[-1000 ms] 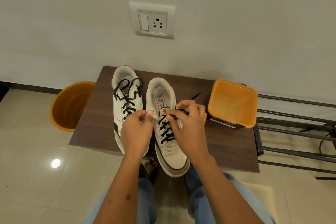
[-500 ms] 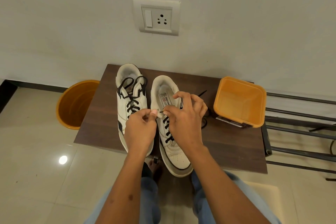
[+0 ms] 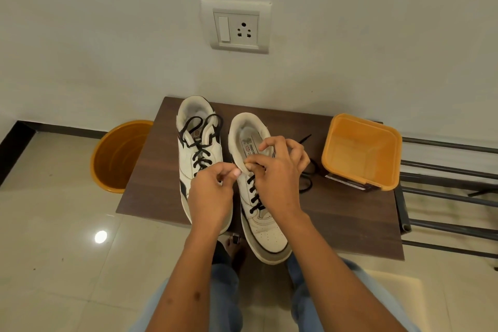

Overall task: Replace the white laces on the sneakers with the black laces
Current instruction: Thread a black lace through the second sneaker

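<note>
1. Left hand (image 3: 211, 197): fingers pinched shut at the left upper edge of the right sneaker (image 3: 257, 186); what they pinch is too small to tell.
2. Right hand (image 3: 279, 170): curled, gripping that sneaker's tongue.
3. Black lace (image 3: 253, 197) crosses its lower eyelets; loose end trails right on the table (image 3: 350, 218).
4. Left sneaker (image 3: 198, 151), black-laced, alongside.
5. Orange container (image 3: 361, 151) stands at right.

A small dark wood-grain table (image 3: 336, 224) stands against the wall on a glossy tiled floor (image 3: 54, 264); on it lie 2 white sneakers (image 3: 198, 153) side by side, toes toward the near edge, the right one's toe overhanging it; an orange square tub (image 3: 361, 151) sits at the right end; a loose black lace (image 3: 305, 180) lies between tub and sneakers; an orange round bucket (image 3: 118, 156) stands on the floor just left.
</note>
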The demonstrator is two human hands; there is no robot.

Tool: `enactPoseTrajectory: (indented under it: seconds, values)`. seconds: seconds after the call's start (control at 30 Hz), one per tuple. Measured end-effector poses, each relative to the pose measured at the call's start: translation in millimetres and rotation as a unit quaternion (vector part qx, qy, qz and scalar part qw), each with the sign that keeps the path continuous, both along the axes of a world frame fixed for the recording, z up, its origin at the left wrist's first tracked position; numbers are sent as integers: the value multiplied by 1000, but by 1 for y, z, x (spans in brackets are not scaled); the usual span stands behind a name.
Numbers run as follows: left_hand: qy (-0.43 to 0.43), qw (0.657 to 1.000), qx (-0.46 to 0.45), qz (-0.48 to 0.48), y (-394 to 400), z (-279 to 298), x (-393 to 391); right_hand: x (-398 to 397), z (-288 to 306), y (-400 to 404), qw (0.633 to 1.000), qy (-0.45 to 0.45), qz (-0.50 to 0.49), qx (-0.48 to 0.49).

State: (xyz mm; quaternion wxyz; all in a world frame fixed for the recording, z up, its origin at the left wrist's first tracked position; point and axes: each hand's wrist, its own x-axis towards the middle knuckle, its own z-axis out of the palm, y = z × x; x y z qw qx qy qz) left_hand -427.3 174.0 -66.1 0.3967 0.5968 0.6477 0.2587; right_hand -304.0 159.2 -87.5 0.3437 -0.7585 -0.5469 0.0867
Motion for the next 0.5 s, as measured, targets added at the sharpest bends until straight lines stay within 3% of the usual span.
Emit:
enactPoseTrajectory:
  seconds: [0.13, 0.27, 0.4, 0.5]
  values:
    - [5, 1000, 0, 9, 2, 3, 3, -2, 2, -5, 999, 35, 9, -26]
    - [65, 998, 13, 13, 2, 6, 4, -5, 12, -17, 994, 42, 52, -88]
    - [115, 992, 42, 11, 1, 7, 3, -7, 19, -37, 989, -59, 86, -107]
    - [119, 990, 75, 19, 5, 1, 0, -21, 13, -71, 988, -74, 83, -104]
